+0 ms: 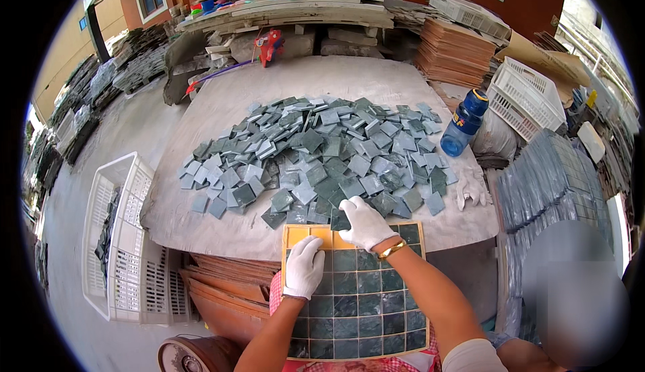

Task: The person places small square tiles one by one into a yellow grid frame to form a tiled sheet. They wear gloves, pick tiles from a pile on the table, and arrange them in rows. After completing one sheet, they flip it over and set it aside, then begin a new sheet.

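My right hand [366, 224], in a white glove, pinches a dark green square stone tile [339, 219] above the far edge of a yellow gridded tray [299, 232]. My left hand [304, 268], also gloved, rests on the tray's left part with its fingers bent together; whatever lies under the fingertips is hidden. Rows of dark green tiles [345, 283] fill the tray's nearer cells, while yellow bottom shows in several cells of the far row. Just beyond the tray, a wide heap of loose grey-green tiles [329, 147] covers the middle of the pale table [181, 214].
A blue bottle [463, 125] and white gloves [472, 187] lie toward the table's right side. White crates [138, 251] stand at left, another crate [527, 93] at right. Stacked tile sheets [554, 180] and a person with a blurred head [571, 298] are at my right.
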A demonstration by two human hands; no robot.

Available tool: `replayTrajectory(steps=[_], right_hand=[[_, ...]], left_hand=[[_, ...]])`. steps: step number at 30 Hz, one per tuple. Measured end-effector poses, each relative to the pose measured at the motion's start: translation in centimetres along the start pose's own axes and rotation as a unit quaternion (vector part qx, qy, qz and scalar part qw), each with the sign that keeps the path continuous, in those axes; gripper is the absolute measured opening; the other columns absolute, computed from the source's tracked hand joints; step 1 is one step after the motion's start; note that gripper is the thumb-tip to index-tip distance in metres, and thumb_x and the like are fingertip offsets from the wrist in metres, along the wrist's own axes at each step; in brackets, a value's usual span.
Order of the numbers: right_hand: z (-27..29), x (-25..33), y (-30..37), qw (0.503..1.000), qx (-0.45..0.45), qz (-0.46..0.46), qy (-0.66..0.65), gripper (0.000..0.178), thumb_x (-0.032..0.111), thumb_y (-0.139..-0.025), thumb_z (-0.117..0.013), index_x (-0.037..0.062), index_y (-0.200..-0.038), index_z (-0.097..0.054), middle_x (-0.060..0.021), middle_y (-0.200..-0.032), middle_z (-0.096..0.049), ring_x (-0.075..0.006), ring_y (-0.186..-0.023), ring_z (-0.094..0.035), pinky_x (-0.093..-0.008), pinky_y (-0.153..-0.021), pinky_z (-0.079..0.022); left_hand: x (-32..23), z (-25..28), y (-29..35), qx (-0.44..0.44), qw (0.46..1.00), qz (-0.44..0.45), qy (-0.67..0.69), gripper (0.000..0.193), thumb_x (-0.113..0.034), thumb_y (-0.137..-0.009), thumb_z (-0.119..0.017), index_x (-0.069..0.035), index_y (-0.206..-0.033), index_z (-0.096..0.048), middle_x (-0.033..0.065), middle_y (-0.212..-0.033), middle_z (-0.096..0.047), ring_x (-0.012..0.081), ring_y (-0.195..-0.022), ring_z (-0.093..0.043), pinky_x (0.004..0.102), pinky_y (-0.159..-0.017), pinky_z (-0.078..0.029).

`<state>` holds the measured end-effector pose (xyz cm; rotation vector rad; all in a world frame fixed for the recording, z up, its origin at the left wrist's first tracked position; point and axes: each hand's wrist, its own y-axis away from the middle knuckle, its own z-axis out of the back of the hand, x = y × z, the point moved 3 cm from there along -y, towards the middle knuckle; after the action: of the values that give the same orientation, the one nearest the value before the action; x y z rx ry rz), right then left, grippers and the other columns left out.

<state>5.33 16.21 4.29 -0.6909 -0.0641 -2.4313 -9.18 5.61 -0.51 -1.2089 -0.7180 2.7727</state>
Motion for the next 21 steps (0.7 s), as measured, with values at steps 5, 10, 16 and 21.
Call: replayTrajectory(steps=[5, 10, 16, 21], right_hand=[[1.8, -2.3, 3.6, 0.996, 0.079, -0.002, 0.048, 0.046, 0.015, -0.068, -0.073, 0.0013, -0.106, -0.049, -0.0189, -0.105, -0.052, -0.0365, -0.102, -0.054, -0.0412, -0.086, -0.047], [1.6, -3.7, 5.6, 0.998, 0.026, 0.063, -0.018, 0.038, 0.015, -0.072, -0.071, 0.0005, -0.103, -0.054, -0.0161, -0.106, -0.051, -0.0351, -0.099, -0.054, -0.0413, -0.087, -0.045], [0.7, -3.0, 5.7, 0.999, -0.015, 0.029, 0.015, 0.033, 0.015, -0.072, -0.07, 0.001, -0.099, -0.055, -0.0139, -0.102, -0.053, -0.0333, -0.099, -0.054, -0.0406, -0.085, -0.046], [2.5, -5.3, 5.2, 0.983, -0.154, -0.086, 0.055, 0.058, 0.036, -0.068, -0.077, 0.0036, -0.111, -0.053, -0.0155, -0.106, -0.054, -0.0332, -0.098, -0.057, -0.0403, -0.079, -0.048]], left_hand=[[-0.2, -0.1, 0.0, 0.004, 1.0, 0.004, 0.019, 0.023, -0.004, -0.079, -0.061, -0.002, -0.102, -0.062, 0.0162, -0.106, -0.061, 0.0332, -0.101, -0.057, 0.0395, -0.09, -0.045], [-0.5, 0.3, -0.1, 0.006, 1.0, 0.004, 0.014, 0.024, -0.002, -0.079, -0.061, -0.001, -0.103, -0.062, 0.0163, -0.107, -0.062, 0.0328, -0.102, -0.057, 0.0368, -0.089, -0.046], [-0.3, 0.1, -0.1, 0.011, 1.0, -0.002, 0.004, 0.024, -0.003, -0.078, -0.061, -0.001, -0.102, -0.062, 0.0165, -0.107, -0.062, 0.0332, -0.102, -0.057, 0.0372, -0.09, -0.045], [-0.5, 0.2, -0.2, 0.016, 1.0, 0.001, 0.007, 0.022, -0.003, -0.079, -0.06, 0.0, -0.101, -0.062, 0.0165, -0.106, -0.062, 0.0331, -0.102, -0.057, 0.0375, -0.09, -0.045]])
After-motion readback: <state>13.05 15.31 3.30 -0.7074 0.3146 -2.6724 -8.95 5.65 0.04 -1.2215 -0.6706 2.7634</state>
